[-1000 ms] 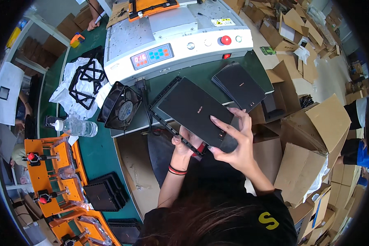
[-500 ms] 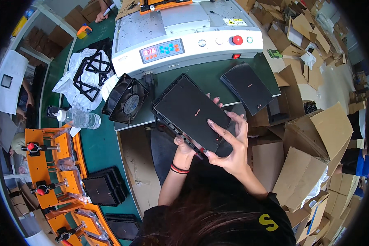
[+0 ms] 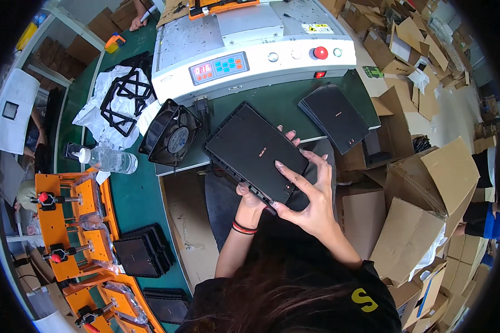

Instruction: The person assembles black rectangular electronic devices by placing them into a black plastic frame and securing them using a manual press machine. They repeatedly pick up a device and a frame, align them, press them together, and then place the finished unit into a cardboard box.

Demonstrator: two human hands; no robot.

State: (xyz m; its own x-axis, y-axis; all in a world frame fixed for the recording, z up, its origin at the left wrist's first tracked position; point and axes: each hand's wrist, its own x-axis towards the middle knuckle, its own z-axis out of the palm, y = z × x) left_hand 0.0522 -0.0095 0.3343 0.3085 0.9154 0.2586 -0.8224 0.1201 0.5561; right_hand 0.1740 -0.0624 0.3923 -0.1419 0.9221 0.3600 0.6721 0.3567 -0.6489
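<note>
A flat black rectangular panel (image 3: 256, 149) with small printed marks lies on a black plastic frame (image 3: 222, 162) of about the same size. Both are held tilted in front of me, over the table's front edge. My left hand (image 3: 251, 197) grips the frame from beneath, its thumb at the near edge and fingertips showing past the far right edge. With its fingers spread, my right hand (image 3: 315, 197) rests on the panel: the index fingertip touches the top face and the thumb presses the near corner. The underside of the frame is hidden.
Behind stands a white machine (image 3: 250, 61) with a keypad and red button. A black fan (image 3: 175, 136) is left of the panel, a stack of black panels (image 3: 334, 116) right. Orange clamp fixtures (image 3: 55, 219), a plastic bottle (image 3: 114, 160) and stacked black housings (image 3: 141, 255) line the left; cardboard boxes (image 3: 411, 222) the right.
The panel has shifted slightly left and now sits more evenly within the frame. My right fingers have moved a little left with it; my left hand keeps its grip.
</note>
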